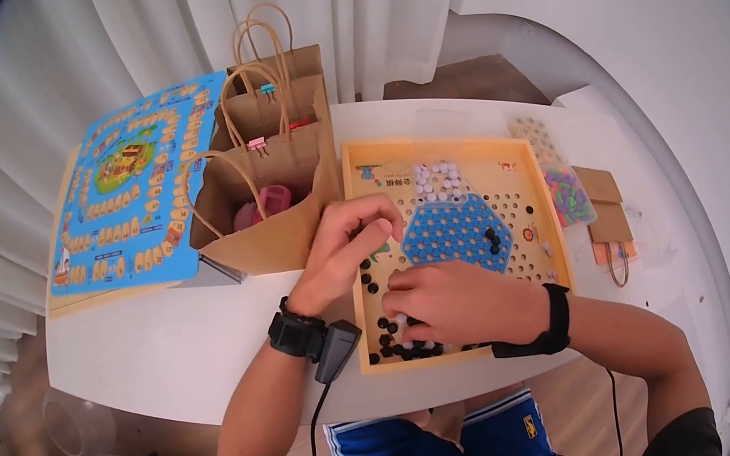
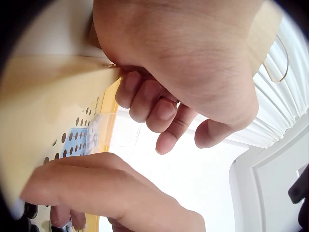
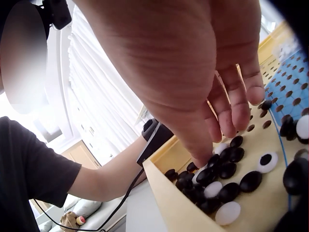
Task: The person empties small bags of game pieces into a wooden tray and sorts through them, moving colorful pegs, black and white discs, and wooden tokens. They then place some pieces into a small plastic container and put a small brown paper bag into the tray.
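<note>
A wooden tray [image 1: 364, 325] holds a board with a blue hexagonal area [image 1: 444, 236]. My right hand [image 1: 469, 302] hangs over the tray's near left corner, above black and white pieces [image 1: 392, 350]. In the right wrist view, the thumb of that hand [image 3: 169, 67] touches the piled pieces [image 3: 229, 192], its other fingers hanging loosely apart; no piece shows in its grasp. My left hand [image 1: 344, 249] is over the tray's left edge, and in the left wrist view this hand [image 2: 178, 72] has loosely bent fingers and holds nothing visible. White pieces [image 1: 442, 181] cluster beyond the hexagon.
Several paper bags [image 1: 274, 233] stand left of the tray, beside a blue game board [image 1: 110, 232]. At right lie a clear box of colourful pieces [image 1: 568, 196] and a flat brown bag [image 1: 605, 205]. A few black pieces [image 1: 494, 241] sit on the hexagon.
</note>
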A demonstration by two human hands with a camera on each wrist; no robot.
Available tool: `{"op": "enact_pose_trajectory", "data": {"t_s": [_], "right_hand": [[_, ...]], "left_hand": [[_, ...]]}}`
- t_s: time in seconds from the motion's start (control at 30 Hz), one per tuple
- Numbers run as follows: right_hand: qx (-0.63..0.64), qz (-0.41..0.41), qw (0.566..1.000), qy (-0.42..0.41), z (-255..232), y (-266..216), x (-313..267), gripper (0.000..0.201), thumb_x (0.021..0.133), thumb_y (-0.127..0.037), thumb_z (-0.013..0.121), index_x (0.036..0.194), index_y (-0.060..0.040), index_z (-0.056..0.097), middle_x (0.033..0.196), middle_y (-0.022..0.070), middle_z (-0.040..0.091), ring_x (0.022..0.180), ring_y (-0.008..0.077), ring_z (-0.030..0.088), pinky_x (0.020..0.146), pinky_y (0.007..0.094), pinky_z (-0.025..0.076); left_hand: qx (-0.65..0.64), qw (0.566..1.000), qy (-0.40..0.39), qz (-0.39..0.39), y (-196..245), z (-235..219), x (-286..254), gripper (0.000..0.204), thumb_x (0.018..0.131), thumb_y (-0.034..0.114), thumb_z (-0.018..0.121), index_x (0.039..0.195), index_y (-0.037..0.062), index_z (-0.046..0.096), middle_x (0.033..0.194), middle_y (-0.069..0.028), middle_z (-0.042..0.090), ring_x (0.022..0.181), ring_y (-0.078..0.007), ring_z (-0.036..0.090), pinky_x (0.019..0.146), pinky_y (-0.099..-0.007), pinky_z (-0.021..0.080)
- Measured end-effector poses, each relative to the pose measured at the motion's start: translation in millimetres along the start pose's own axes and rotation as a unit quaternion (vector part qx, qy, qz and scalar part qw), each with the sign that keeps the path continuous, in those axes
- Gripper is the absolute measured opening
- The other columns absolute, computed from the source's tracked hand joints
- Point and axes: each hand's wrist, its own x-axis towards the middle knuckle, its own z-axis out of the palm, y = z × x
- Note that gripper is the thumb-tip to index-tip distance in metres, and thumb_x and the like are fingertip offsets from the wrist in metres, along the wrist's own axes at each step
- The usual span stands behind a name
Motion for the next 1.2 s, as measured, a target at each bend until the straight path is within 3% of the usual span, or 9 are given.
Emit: {"op": "enact_pose_trajectory", "data": {"t_s": [0.17, 0.23, 0.57, 0.67, 0.83, 0.9, 1.03, 1.1, 1.2], "right_hand": [[0.015, 0.030, 0.999, -0.033, 1, -5, 3, 0.016, 0.089, -0.013, 0.073, 0.095, -0.0010, 0.064, 0.094, 0.0137, 0.064, 0.089, 0.0358, 0.069, 0.077, 0.0446, 0.056], [0.019, 0.030, 0.998, -0.042, -1, -7, 4, 0.017, 0.086, -0.009, 0.071, 0.095, 0.0037, 0.065, 0.095, 0.0198, 0.069, 0.091, 0.0389, 0.072, 0.077, 0.0461, 0.059], [0.031, 0.038, 0.998, -0.046, 2, 1, -3, 0.008, 0.084, -0.005, 0.066, 0.090, -0.0007, 0.065, 0.090, 0.0172, 0.068, 0.083, 0.0389, 0.069, 0.074, 0.0472, 0.055], [0.057, 0.053, 0.997, -0.027, -7, 11, -5, 0.009, 0.083, -0.008, 0.068, 0.090, -0.0016, 0.066, 0.086, 0.0161, 0.068, 0.079, 0.0381, 0.069, 0.074, 0.0445, 0.056], [0.045, 0.079, 0.989, 0.120, -54, 55, -2, 0.015, 0.082, -0.013, 0.074, 0.092, -0.0032, 0.070, 0.081, 0.0122, 0.071, 0.071, 0.0274, 0.070, 0.071, 0.0385, 0.056], [0.072, 0.177, 0.959, 0.208, -71, 70, -2, 0.013, 0.086, -0.011, 0.073, 0.096, -0.0015, 0.073, 0.083, 0.0118, 0.073, 0.073, 0.0242, 0.071, 0.070, 0.0372, 0.056], [0.016, 0.209, 0.952, 0.222, -66, 103, -4, 0.013, 0.090, -0.009, 0.072, 0.099, 0.0003, 0.075, 0.083, 0.0126, 0.073, 0.076, 0.0252, 0.072, 0.071, 0.0353, 0.057], [-0.042, 0.163, 0.957, 0.235, -60, 90, -9, 0.015, 0.092, -0.013, 0.069, 0.095, 0.0011, 0.073, 0.088, 0.0171, 0.072, 0.082, 0.0357, 0.069, 0.076, 0.0428, 0.055], [-0.042, 0.136, 0.970, 0.196, -49, 66, -16, 0.015, 0.092, -0.014, 0.069, 0.095, -0.0006, 0.073, 0.089, 0.0169, 0.070, 0.086, 0.0367, 0.069, 0.078, 0.0442, 0.055]], "left_hand": [[-0.006, 1.000, 0.003, 0.007, -2, 1, 0, 0.031, 0.096, 0.026, 0.055, 0.085, -0.0017, 0.061, 0.078, -0.0039, 0.062, 0.073, -0.0118, 0.050, 0.067, -0.0279, 0.038], [-0.008, 1.000, 0.001, 0.007, -2, 1, 0, 0.031, 0.096, 0.026, 0.056, 0.085, -0.0017, 0.061, 0.078, -0.0039, 0.062, 0.074, -0.0119, 0.050, 0.068, -0.0281, 0.038], [-0.004, 1.000, -0.006, -0.002, -3, -1, -1, 0.032, 0.096, 0.028, 0.056, 0.085, -0.0012, 0.061, 0.078, -0.0037, 0.061, 0.074, -0.0122, 0.050, 0.068, -0.0281, 0.038], [-0.012, 1.000, -0.003, -0.005, -4, 0, -1, 0.032, 0.096, 0.028, 0.056, 0.085, -0.0008, 0.061, 0.078, -0.0035, 0.062, 0.073, -0.0121, 0.050, 0.068, -0.0280, 0.038], [-0.004, 1.000, -0.006, -0.013, -2, -1, -1, 0.031, 0.095, 0.028, 0.057, 0.084, -0.0009, 0.060, 0.078, -0.0031, 0.062, 0.074, -0.0122, 0.052, 0.068, -0.0277, 0.038], [-0.008, 1.000, -0.002, -0.003, -1, 1, -1, 0.030, 0.095, 0.027, 0.057, 0.084, -0.0010, 0.060, 0.078, -0.0031, 0.062, 0.074, -0.0120, 0.052, 0.068, -0.0276, 0.038], [-0.006, 1.000, -0.008, -0.007, -3, 0, -1, 0.028, 0.094, 0.025, 0.057, 0.084, -0.0011, 0.061, 0.078, -0.0032, 0.061, 0.073, -0.0115, 0.051, 0.068, -0.0273, 0.038], [-0.001, 1.000, -0.009, -0.010, 0, -2, -1, 0.028, 0.093, 0.024, 0.057, 0.084, -0.0011, 0.061, 0.078, -0.0032, 0.062, 0.073, -0.0114, 0.051, 0.068, -0.0274, 0.038], [-0.004, 1.000, -0.014, -0.017, -3, -2, -1, 0.027, 0.093, 0.024, 0.056, 0.083, -0.0012, 0.061, 0.078, -0.0032, 0.062, 0.073, -0.0114, 0.051, 0.067, -0.0275, 0.038]]}}
